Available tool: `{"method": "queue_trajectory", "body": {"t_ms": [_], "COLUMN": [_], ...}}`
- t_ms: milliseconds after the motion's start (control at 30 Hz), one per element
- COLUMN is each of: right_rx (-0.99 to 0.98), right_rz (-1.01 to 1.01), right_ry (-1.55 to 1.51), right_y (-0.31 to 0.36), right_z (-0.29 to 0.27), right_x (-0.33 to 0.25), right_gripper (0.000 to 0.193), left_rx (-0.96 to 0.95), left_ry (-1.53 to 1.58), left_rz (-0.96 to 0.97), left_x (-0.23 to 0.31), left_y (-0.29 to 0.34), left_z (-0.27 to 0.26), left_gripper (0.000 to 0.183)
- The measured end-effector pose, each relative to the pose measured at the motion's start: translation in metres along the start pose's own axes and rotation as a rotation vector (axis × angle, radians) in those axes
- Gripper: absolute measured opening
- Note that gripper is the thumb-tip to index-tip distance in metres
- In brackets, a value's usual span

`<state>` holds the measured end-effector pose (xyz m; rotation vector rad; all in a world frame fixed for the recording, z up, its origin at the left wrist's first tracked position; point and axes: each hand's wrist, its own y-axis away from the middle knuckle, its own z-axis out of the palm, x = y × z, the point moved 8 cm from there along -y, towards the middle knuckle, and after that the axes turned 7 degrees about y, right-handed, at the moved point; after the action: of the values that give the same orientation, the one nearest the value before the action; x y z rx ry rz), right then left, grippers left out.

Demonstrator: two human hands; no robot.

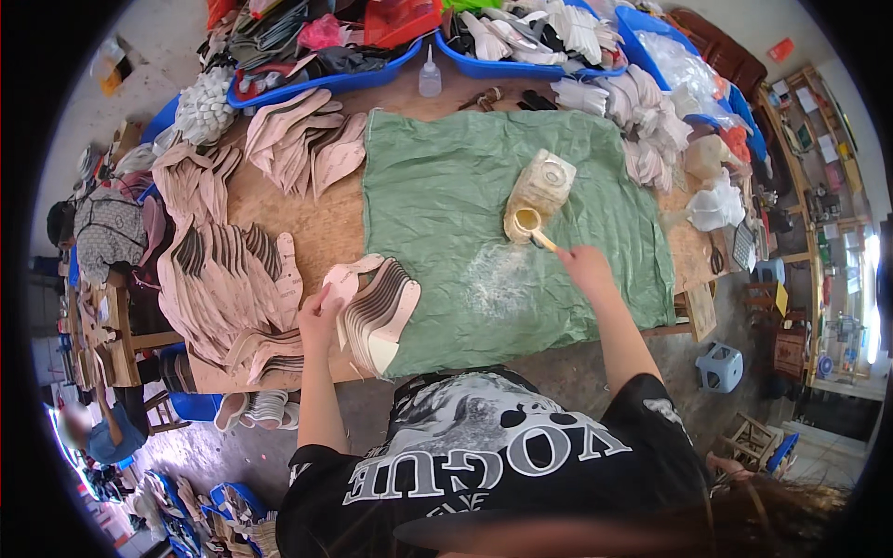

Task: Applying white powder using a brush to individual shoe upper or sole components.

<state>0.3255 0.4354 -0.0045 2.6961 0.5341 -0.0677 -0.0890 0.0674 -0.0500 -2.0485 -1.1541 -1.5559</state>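
Note:
My left hand (318,316) pinches the edge of a pink insole (346,277) at the left border of the green cloth. That insole lies against the upper end of a fanned stack of insoles (379,316), whose dark edges show in steps. My right hand (588,270) is closed round the pale handle of a brush (551,245). The brush's head reaches to the mouth of a yellowed plastic jug (542,184), which lies on the cloth; how far in it goes cannot be seen. A whitish smear (499,284) marks the green cloth (437,186) below the jug.
Piles of pink insoles (228,288) cover the table's left side. Blue tubs (330,86) of shoe parts line the far edge, with a squeeze bottle (430,76) between them. White parts (642,121) and scissors (716,259) lie right. Another person (112,428) is at far left.

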Motion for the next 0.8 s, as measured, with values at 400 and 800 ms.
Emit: {"method": "queue_trajectory", "body": {"t_ms": [400, 800], "right_rx": [-0.126, -0.008], "right_rz": [-0.002, -0.008], "right_ry": [0.177, 0.139], "right_y": [-0.072, -0.051], "right_z": [-0.001, 0.004], "right_x": [-0.035, -0.023], "right_gripper": [0.038, 0.046], "left_rx": [-0.096, -0.416], "left_ry": [0.632, 0.546], "left_rz": [-0.38, -0.505], "left_x": [0.073, 0.074], "left_y": [0.077, 0.125], "left_z": [0.05, 0.132], "left_gripper": [0.023, 0.031]}}
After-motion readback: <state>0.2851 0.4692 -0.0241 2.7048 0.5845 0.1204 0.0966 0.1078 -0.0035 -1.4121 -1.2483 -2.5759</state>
